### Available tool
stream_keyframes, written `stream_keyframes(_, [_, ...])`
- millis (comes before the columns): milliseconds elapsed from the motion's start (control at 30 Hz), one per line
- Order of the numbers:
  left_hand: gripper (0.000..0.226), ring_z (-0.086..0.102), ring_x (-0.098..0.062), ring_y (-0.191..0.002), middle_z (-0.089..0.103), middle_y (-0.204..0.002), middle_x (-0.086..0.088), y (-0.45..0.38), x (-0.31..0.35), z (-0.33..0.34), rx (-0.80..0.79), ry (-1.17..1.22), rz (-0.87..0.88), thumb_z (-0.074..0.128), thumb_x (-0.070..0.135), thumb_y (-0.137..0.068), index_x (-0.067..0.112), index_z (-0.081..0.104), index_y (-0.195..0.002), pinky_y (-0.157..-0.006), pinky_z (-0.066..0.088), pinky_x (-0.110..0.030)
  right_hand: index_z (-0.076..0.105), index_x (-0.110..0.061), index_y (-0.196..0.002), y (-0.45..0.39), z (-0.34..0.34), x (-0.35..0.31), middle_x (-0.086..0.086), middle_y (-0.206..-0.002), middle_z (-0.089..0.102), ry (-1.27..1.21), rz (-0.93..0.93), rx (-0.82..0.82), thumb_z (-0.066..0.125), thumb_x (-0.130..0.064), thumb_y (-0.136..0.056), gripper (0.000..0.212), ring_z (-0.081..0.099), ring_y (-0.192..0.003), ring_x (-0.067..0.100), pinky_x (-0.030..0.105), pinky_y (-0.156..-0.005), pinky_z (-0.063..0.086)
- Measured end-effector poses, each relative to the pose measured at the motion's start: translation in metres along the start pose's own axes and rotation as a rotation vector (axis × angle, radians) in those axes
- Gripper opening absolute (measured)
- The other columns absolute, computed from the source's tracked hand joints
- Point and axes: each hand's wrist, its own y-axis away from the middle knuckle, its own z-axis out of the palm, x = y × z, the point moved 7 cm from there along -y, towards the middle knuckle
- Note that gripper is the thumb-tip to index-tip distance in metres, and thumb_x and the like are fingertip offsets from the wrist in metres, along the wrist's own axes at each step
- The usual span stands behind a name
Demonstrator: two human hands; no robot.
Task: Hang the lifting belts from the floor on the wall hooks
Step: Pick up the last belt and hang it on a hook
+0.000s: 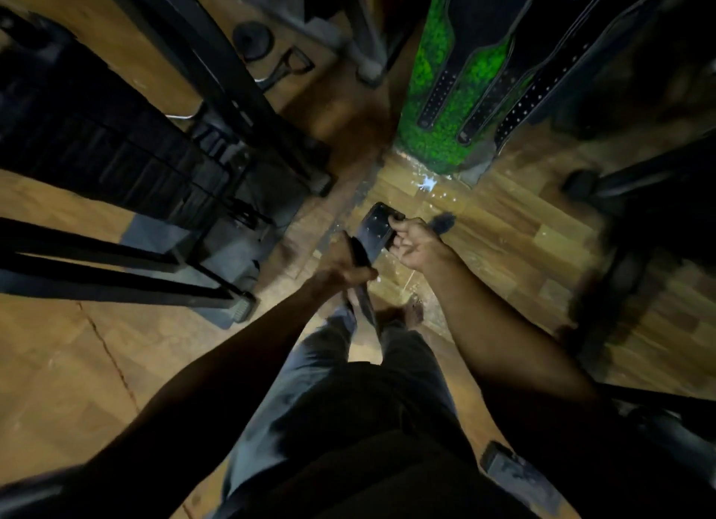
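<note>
I hold a black lifting belt (375, 227) above the wooden floor with both hands. My left hand (346, 264) grips its strap lower down, where the belt hangs toward my legs. My right hand (412, 243) pinches the belt's upper end, which shows small holes. Three black belts (480, 65) with perforated tails hang down against a green moss-like wall panel (434, 92) at the upper right. The hooks themselves lie outside the frame.
A black gym machine (116, 142) with slanted bars fills the left side. Another dark machine base (635, 216) stands at the right. A round weight and a handle (271, 53) lie on the floor far ahead. My legs (348, 383) stand on the wooden floor (77, 363).
</note>
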Motion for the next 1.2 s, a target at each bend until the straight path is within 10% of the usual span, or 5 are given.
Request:
stream_keyframes(167, [0.067,0.055,-0.026,-0.116,0.061,-0.132,-0.009,0.021,0.039,-0.028,-0.261,0.404,-0.088,0.077,0.051,-0.079,0.015,0.06,-0.132,-0.102,0.042,-0.043,0.061,-0.01,-0.127,0.034,0.02,-0.053,0.012,-0.133,0.064,0.339,-0.214,-0.088,0.06,-0.001,-0.098,0.031,0.056,-0.128,0.027,0.042,-0.114,0.04])
stream_keyframes(300, [0.102,0.059,-0.034,-0.101,0.064,-0.127,-0.02,-0.014,0.056,-0.061,-0.264,0.965,-0.146,0.052,0.096,-0.061,0.013,0.076,-0.116,-0.085,0.039,-0.04,0.067,-0.008,-0.117,0.072,0.04,-0.081,-0.006,-0.096,0.068,0.37,-0.318,-0.235,0.056,0.008,-0.096,0.029,0.063,-0.094,0.006,0.022,-0.081,0.051])
stream_keyframes(533, [0.02,0.068,-0.021,-0.066,0.071,-0.07,-0.006,-0.045,0.091,-0.095,-0.133,0.791,-0.168,0.053,0.024,-0.094,0.007,0.062,-0.093,-0.071,0.058,-0.029,0.063,0.004,-0.128,0.104,0.037,-0.11,0.016,-0.125,0.069,0.629,-0.367,-0.309,0.064,0.01,-0.091,0.038,0.065,-0.11,0.018,0.029,-0.1,0.052])
stream_keyframes(867, [0.033,0.074,-0.035,-0.082,0.073,-0.096,-0.024,-0.037,0.124,-0.085,-0.321,0.99,-0.03,0.065,-0.002,-0.073,-0.006,0.069,-0.105,-0.083,0.061,-0.05,0.056,-0.01,-0.071,0.095,0.012,-0.103,0.011,-0.075,0.061,0.309,-0.221,-0.144,0.053,0.01,-0.083,0.024,0.069,-0.085,0.024,0.044,-0.105,0.052])
stream_keyframes(1200, [0.046,0.075,-0.028,-0.084,0.074,-0.106,-0.02,-0.012,0.095,-0.116,-0.351,1.007,0.143,0.063,-0.009,-0.079,-0.003,0.064,-0.124,-0.077,0.063,-0.037,0.068,-0.002,-0.093,0.098,0.062,-0.154,0.016,-0.072,0.076,0.015,-0.245,-0.119,0.065,-0.018,-0.097,0.017,0.069,-0.084,0.03,0.044,-0.09,0.055])
